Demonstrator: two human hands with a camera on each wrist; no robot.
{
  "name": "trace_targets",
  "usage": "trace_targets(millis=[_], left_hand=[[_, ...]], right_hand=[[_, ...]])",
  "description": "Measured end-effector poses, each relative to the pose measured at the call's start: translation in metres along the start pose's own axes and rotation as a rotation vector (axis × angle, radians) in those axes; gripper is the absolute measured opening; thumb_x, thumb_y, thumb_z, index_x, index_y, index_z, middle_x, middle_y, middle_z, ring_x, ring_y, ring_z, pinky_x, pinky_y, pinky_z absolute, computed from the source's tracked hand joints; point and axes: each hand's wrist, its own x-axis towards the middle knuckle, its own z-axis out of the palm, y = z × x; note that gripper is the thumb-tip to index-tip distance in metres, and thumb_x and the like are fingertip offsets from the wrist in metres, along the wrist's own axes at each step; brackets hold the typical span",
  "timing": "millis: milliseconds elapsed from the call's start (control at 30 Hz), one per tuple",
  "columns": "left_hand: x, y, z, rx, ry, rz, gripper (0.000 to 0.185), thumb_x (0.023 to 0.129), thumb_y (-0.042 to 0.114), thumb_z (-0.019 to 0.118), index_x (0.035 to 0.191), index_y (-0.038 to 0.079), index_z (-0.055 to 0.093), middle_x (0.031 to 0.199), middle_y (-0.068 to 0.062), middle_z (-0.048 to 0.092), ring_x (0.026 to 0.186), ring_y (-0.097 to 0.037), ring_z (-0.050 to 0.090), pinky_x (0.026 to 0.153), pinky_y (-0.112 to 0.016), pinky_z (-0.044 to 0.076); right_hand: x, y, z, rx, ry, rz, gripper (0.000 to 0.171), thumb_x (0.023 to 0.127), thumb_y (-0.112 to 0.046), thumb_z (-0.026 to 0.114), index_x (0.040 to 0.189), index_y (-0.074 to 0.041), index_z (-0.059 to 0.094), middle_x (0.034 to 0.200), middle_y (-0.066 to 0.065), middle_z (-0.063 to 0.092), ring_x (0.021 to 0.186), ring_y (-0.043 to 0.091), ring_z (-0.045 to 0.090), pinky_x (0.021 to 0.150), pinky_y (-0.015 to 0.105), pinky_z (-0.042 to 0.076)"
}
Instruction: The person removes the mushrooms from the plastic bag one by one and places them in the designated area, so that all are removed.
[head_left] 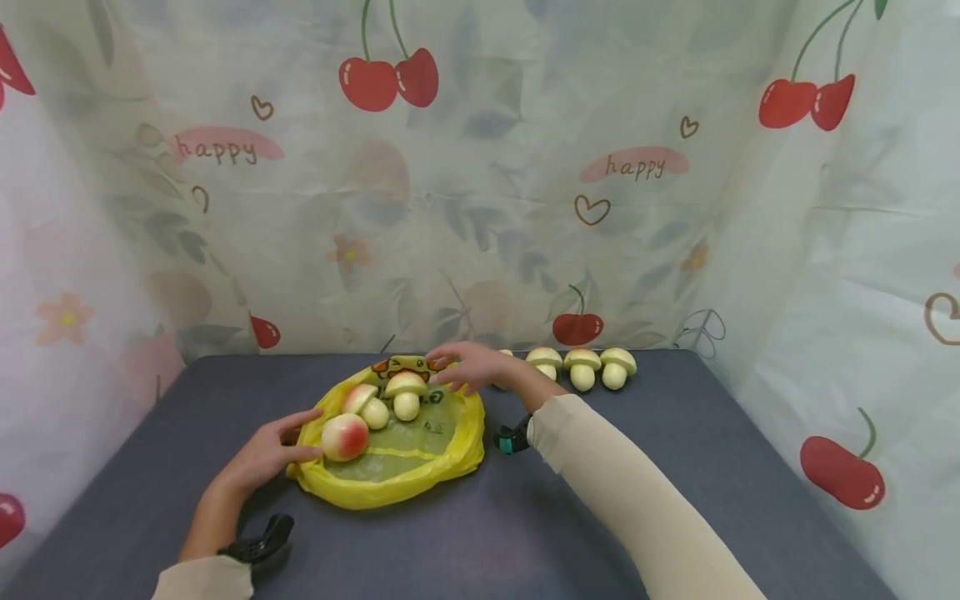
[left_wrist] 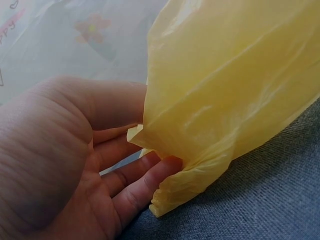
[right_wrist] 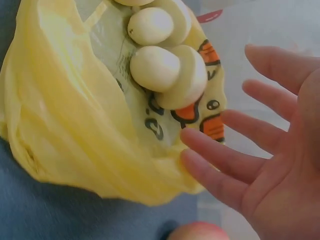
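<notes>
Nearest the camera: two sleeved forearms over a dark grey table (head_left: 465,533), a black clip (head_left: 262,542) by the left wrist, a black and teal clip (head_left: 513,439) by the right wrist. Left hand (head_left: 258,454) lies at the near-left edge of a yellow plastic bag (head_left: 390,483); in the left wrist view its fingers (left_wrist: 145,180) are loosely bent with the tips against a fold of the bag's rim (left_wrist: 210,165), thumb on the other side of the fold, looks like a light pinch but can't confirm a firm grip. Bag sits flat and open mid-table, rim bunched all round. Inside, near the left hand: a peach (head_left: 345,437), touching or just beside the thumb. Behind it, two toy mushrooms in the bag, one tilted (head_left: 366,403), one upright (head_left: 406,393); right wrist view shows them lying on the bag's printed orange and black cartoon (right_wrist: 192,112). Right hand (head_left: 471,367) hovers at the bag's far rim, fingers straight and spread, holding nothing; in the right wrist view the fingertips (right_wrist: 192,137) are just beside the bag edge, contact unclear. Further back, a row of three more mushrooms (head_left: 581,367) stands at the table's far edge, right of the hand, with another partly hidden behind it. Behind everything: a curtain (head_left: 480,167) with cherries and "happy" print.
</notes>
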Motion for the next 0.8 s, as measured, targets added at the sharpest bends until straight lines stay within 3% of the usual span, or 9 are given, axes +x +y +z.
trace_targets(millis=[200, 367, 500, 667, 800], left_hand=[[-0.002, 0.000, 0.000, 0.001, 0.003, -0.024, 0.080, 0.085, 0.039, 0.074, 0.148, 0.002, 0.040, 0.140, -0.027, 0.046, 0.118, -0.037, 0.050, 0.096, -0.051, 0.041], [0.001, -0.004, 0.001, 0.009, 0.008, -0.011, 0.080, 0.085, 0.039, 0.075, 0.147, 0.002, 0.041, 0.140, -0.027, 0.046, 0.118, -0.037, 0.051, 0.096, -0.052, 0.042], [0.001, -0.004, 0.002, 0.007, 0.008, -0.016, 0.080, 0.084, 0.039, 0.075, 0.147, 0.003, 0.041, 0.140, -0.027, 0.046, 0.119, -0.037, 0.050, 0.096, -0.053, 0.041], [0.002, -0.003, 0.002, 0.003, 0.007, -0.020, 0.080, 0.084, 0.039, 0.075, 0.148, 0.003, 0.040, 0.142, -0.027, 0.045, 0.121, -0.039, 0.049, 0.097, -0.053, 0.040], [0.002, -0.002, 0.001, 0.004, 0.007, -0.027, 0.081, 0.084, 0.039, 0.075, 0.148, 0.003, 0.040, 0.142, -0.027, 0.044, 0.122, -0.039, 0.048, 0.098, -0.054, 0.039]], right_hand=[[0.013, 0.002, 0.014, -0.029, 0.067, -0.048, 0.052, 0.099, -0.026, 0.059, 0.146, -0.010, 0.045, 0.146, 0.019, 0.043, 0.123, 0.037, 0.051, 0.093, 0.048, 0.046], [0.023, 0.004, 0.026, -0.171, 0.144, -0.067, 0.052, 0.098, -0.031, 0.060, 0.144, -0.012, 0.048, 0.145, 0.013, 0.046, 0.132, 0.029, 0.043, 0.098, 0.042, 0.042], [0.036, 0.006, 0.034, -0.272, 0.156, -0.075, 0.053, 0.097, -0.034, 0.060, 0.145, -0.015, 0.048, 0.146, 0.007, 0.046, 0.133, 0.027, 0.041, 0.102, 0.041, 0.037], [0.046, 0.002, 0.042, -0.378, 0.072, -0.089, 0.054, 0.098, -0.032, 0.059, 0.147, -0.018, 0.045, 0.151, 0.004, 0.040, 0.136, 0.026, 0.038, 0.105, 0.040, 0.034], [0.050, -0.003, 0.049, -0.401, -0.016, -0.121, 0.053, 0.097, -0.026, 0.062, 0.147, -0.015, 0.045, 0.151, 0.003, 0.040, 0.137, 0.023, 0.035, 0.107, 0.037, 0.032]])
